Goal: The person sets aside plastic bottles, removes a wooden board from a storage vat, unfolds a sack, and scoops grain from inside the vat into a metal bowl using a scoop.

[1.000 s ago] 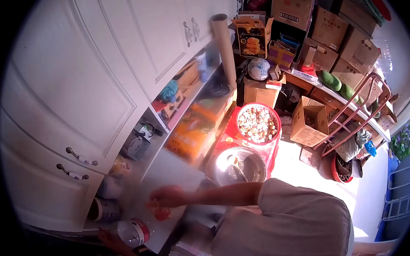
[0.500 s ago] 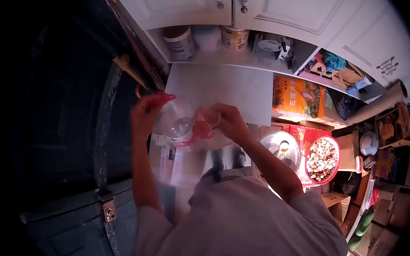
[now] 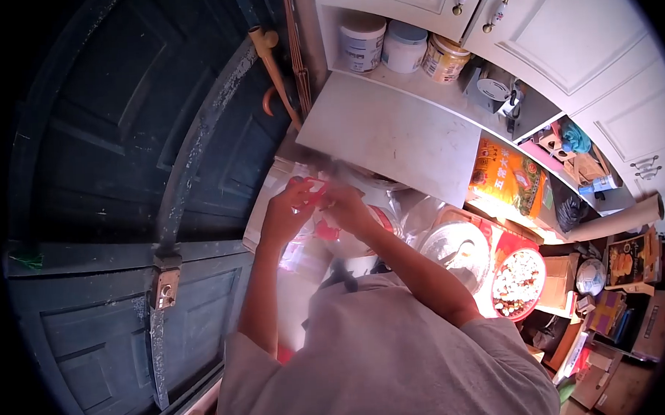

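Note:
My left hand (image 3: 288, 209) is closed on a red plastic piece (image 3: 317, 187), perhaps a lid or cap; its exact kind is unclear. Right beside it, my right hand (image 3: 345, 205) has its fingers bent at the same piece, pressed up close to the left. Beyond the fingers the view is blurred. Partly behind my right hand and forearm shows a clear plastic container (image 3: 385, 218) with some red on it. More red and clear plastic (image 3: 326, 228) lies below the hands, too smeared to name.
A dark panelled door (image 3: 190, 169) stands at left, with a wooden-handled stick (image 3: 270, 58) beside it. Ahead is a grey board (image 3: 392, 131) under white cabinets. To the right are an orange rice bag (image 3: 503, 174), a round metal lid or pan (image 3: 457, 250) and a red-rimmed basin (image 3: 540, 280) of chopped pieces.
My hands, apart over the clear container before, have come together at the red piece. The camera view has turned, showing more of the door at left.

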`<state>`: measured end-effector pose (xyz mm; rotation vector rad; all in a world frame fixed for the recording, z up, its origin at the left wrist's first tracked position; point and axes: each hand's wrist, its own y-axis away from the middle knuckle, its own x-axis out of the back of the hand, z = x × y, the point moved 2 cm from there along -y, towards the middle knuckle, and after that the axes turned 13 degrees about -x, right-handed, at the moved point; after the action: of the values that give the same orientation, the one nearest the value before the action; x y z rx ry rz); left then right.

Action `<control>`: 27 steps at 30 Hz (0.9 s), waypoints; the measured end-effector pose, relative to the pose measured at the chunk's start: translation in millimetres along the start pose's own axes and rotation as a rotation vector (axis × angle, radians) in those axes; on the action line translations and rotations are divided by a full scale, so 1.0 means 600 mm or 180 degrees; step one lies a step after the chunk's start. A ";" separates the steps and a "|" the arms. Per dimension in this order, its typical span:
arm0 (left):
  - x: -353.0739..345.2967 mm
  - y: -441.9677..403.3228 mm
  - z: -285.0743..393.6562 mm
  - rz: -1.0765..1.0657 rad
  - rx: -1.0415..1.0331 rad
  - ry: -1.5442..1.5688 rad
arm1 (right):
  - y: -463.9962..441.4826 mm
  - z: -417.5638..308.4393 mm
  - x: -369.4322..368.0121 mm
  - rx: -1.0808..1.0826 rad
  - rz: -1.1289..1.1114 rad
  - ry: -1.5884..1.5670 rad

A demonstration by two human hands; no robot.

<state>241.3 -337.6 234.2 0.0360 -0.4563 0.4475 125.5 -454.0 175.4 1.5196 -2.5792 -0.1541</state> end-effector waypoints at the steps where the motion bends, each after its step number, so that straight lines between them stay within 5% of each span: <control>1: 0.006 0.006 -0.019 0.0017 -0.0074 0.0135 | 0.000 0.011 -0.012 -0.0090 -0.0014 -0.0112; 8: 0.053 0.037 -0.087 -0.0417 -0.0165 0.0027 | -0.002 0.014 -0.094 -0.1299 -0.0232 -0.0952; 18: 0.125 0.076 -0.001 -0.0442 -0.0833 -0.1847 | -0.006 -0.032 -0.115 0.0007 -0.0265 0.0420; 22: 0.144 0.082 0.003 -0.0295 -0.1400 -0.2294 | -0.002 -0.071 -0.106 -0.0282 -0.0196 0.0217; 27: 0.148 0.077 0.007 -0.0235 -0.0798 -0.0960 | 0.003 -0.096 -0.112 -0.0119 -0.0460 0.0070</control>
<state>291.2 -259.9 273.7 -0.1233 -0.8025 0.3100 166.4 -395.1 227.5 1.6842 -2.4351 -0.1990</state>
